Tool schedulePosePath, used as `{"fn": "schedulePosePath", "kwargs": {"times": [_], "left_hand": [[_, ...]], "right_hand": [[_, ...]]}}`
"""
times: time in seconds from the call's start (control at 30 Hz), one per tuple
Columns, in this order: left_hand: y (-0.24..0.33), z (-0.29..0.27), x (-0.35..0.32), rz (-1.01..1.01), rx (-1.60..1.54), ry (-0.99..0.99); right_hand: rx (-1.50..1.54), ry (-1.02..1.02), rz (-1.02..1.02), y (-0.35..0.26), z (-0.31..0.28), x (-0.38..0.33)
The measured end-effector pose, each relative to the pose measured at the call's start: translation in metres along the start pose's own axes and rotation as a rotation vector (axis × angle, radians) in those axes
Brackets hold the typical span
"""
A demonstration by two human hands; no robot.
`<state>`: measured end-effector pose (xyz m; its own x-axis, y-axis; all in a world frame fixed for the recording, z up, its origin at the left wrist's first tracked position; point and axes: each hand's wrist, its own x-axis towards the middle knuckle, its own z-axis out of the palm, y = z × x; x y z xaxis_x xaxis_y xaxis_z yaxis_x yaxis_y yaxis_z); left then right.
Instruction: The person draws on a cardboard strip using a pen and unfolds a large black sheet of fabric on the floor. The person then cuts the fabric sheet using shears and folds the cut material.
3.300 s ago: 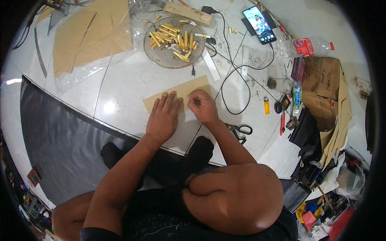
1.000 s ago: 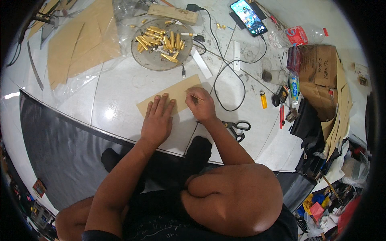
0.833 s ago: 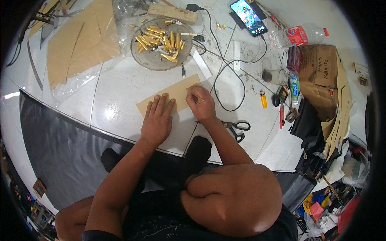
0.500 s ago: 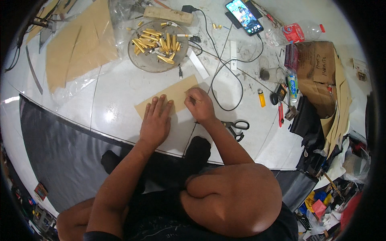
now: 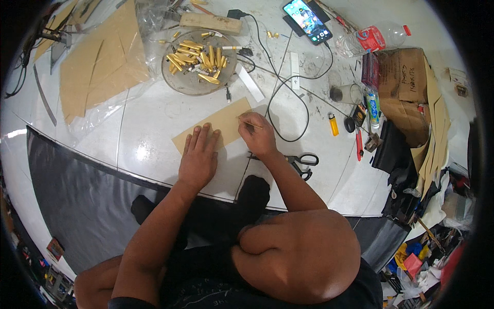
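A tan rectangular sheet (image 5: 203, 123), like thin card, lies slanted on the white tiled floor in front of me. My left hand (image 5: 198, 157) rests flat on its lower edge, fingers stretched out. At the sheet's right end, my right hand (image 5: 257, 135) is closed in a pinch on a thin brown stick (image 5: 252, 124). The tip points left over the sheet; whether it touches cannot be seen. Beside my right wrist, black-handled scissors (image 5: 301, 162) lie on the tiles, partly hidden by the forearm.
Beyond the sheet stands a round glass dish (image 5: 177, 86) of gold-coloured cigarette butts. A white strip (image 5: 250, 83) and a black cable (image 5: 309, 110) lie nearby, with a lit phone (image 5: 307, 20) behind. To the right are a yellow lighter (image 5: 333, 125), a bottle (image 5: 370, 40) and a cardboard box (image 5: 401, 77).
My right hand has turned slightly, and the thin stick in its fingers now shows plainly. My left hand stays flat on the sheet. The whole view has shifted a little.
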<state>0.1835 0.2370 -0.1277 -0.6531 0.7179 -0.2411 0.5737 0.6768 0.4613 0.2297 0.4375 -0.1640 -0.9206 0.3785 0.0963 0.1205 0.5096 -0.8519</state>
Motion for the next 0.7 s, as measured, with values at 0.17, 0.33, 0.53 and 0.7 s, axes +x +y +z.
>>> {"fn": "schedulePosePath", "kwargs": {"times": [0.17, 0.33, 0.53, 0.7], "left_hand": [[0.0, 0.002, -0.001, 0.018, 0.004, 0.025], [-0.001, 0.002, -0.001, 0.018, -0.005, 0.028], [-0.001, 0.0, -0.002, 0.017, -0.014, 0.034], [0.0, 0.001, 0.001, 0.004, -0.005, 0.017]], "right_hand": [[-0.003, 0.0, -0.022, 0.002, 0.001, 0.002], [-0.111, -0.106, 0.02, 0.004, -0.005, 0.001], [-0.06, -0.073, -0.048, 0.001, -0.001, 0.007], [-0.09, -0.092, 0.019, 0.001, -0.002, 0.007]]}}
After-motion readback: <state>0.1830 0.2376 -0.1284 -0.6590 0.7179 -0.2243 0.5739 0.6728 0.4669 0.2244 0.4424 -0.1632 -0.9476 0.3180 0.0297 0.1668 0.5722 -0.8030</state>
